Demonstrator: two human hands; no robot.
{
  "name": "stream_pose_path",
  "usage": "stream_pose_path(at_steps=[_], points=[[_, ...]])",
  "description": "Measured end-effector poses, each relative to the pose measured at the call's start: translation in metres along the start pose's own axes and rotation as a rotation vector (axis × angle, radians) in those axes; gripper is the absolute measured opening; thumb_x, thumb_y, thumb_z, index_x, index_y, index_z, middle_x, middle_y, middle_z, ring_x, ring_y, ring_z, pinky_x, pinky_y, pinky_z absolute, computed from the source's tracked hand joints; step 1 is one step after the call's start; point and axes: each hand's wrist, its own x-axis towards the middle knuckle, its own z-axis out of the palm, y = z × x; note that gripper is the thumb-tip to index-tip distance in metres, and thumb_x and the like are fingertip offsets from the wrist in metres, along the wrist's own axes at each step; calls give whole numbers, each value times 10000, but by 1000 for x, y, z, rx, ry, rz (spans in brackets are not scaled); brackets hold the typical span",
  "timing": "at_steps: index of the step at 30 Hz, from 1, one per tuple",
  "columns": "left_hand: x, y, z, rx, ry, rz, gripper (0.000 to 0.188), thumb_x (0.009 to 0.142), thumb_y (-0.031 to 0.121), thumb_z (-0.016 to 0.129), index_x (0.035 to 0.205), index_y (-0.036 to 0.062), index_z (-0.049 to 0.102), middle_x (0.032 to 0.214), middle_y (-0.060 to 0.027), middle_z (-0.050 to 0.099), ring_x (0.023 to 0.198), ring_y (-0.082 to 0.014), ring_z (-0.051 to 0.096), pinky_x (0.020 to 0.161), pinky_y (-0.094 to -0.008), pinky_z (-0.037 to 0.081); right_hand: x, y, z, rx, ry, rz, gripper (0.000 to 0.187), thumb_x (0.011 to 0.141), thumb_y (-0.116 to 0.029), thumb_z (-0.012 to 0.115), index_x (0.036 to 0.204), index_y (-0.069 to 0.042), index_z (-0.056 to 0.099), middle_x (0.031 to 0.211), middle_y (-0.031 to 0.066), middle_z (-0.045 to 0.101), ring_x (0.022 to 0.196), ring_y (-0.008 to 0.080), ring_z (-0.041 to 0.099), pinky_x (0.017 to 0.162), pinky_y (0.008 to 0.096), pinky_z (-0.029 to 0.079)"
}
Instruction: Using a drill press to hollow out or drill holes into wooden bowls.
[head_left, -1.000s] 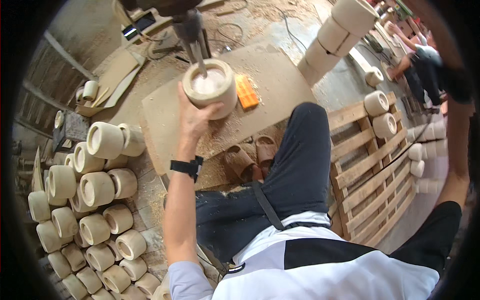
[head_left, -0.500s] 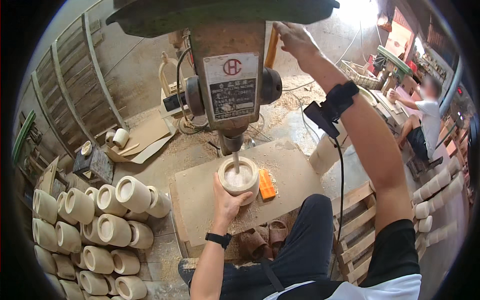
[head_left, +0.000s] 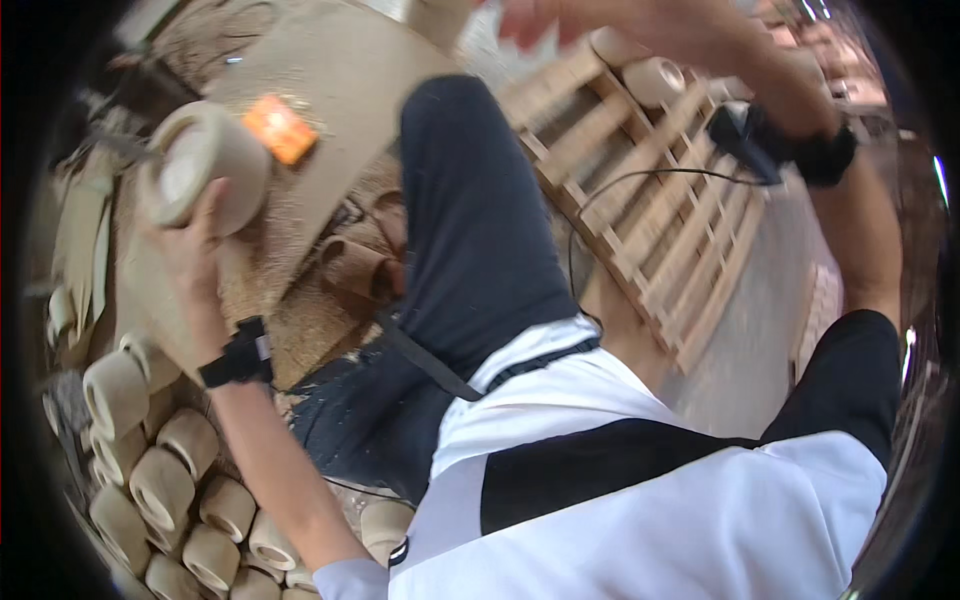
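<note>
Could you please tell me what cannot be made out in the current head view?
In the head view:
Right hand: blurred, cut by the top edge; its grip is unclear.
Left hand: fingers partly hidden by the hollow wooden cylinder.
Drill bit: motion blur obscures its tip.
Stacked wooden cylinders: lower edge cuts them off; total uncountable.

The camera sits on the person's head and looks down. Its middle points at a leg (head_left: pixel 480 220). The shirt (head_left: pixel 640 530) is very near; the left hand (head_left: pixel 192 248) is farther off, up at the left. The round view has black corners.
</note>
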Motion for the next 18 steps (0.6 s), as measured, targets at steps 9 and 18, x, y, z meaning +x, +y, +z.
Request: stream_pose_path(at_steps=[9, 18], points=[[-10, -49, 27, -233, -61, -286, 1008, 747, 323, 849, 1470, 82, 188, 1398, -141, 390, 1189, -273, 526, 812, -410, 571, -197, 140, 352, 604, -112, 362, 580, 773, 102, 418, 1341, 5, 484, 1333, 243, 529, 1253, 377, 497, 1073, 398, 393], [-11, -48, 23, -199, -65, -279, 908, 827, 367, 766, 1466, 100, 179, 1428, -149, 390, 1229, -285, 513, 848, -413, 587, -310, 73, 499, 883, -425, 433, 298, 821, -64, 485, 1085, 45, 570, 980, 275, 643, 964, 415, 619, 793, 475, 477]])
